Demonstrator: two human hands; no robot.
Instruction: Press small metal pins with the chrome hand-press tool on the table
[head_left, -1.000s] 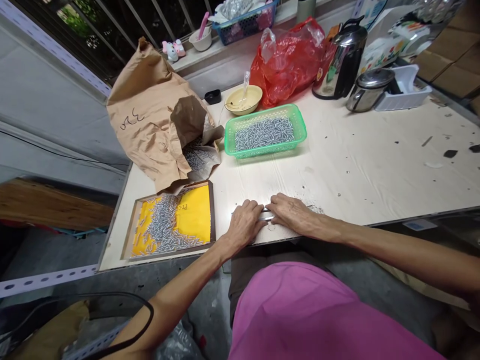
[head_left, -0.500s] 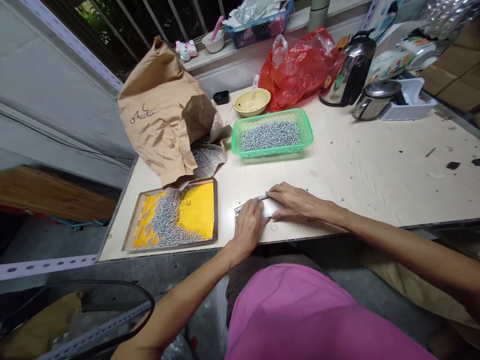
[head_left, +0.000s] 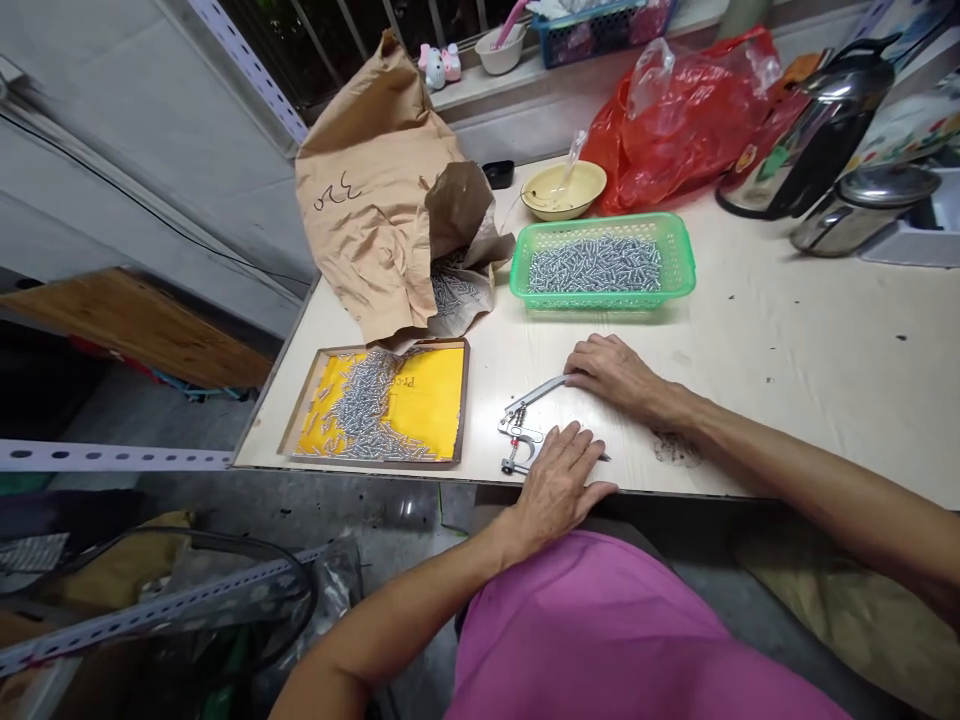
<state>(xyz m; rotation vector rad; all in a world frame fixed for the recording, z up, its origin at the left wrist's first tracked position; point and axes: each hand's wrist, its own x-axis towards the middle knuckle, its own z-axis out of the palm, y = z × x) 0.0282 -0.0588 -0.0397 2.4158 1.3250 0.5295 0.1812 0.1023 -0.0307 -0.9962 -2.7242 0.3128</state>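
Note:
A metal hand tool (head_left: pixel 519 437) with two spread handles lies on the table near its front edge. My left hand (head_left: pixel 564 472) rests flat over the lower handle, its fingers stretched out. At the end of the upper handle is my right hand (head_left: pixel 611 372), fingers bent around the tip. Left of the tool, a shallow tray (head_left: pixel 466 400) with a yellow bottom holds many small metal pins (head_left: pixel 360 405). Behind the tool stands a green basket (head_left: pixel 690 270) filled with similar pins.
A crumpled brown paper bag (head_left: pixel 375 210) with pins at its mouth stands back left. Along the back are a yellow bowl (head_left: pixel 564 190), a red plastic bag (head_left: pixel 675 125), a kettle (head_left: pixel 817 140) and a metal pot (head_left: pixel 862 210). The table's front edge (head_left: pixel 420 476) is close.
The tool's handles now show spread apart, where before the hands covered a closed shape. My left hand has shifted right onto the lower handle. The view has turned left.

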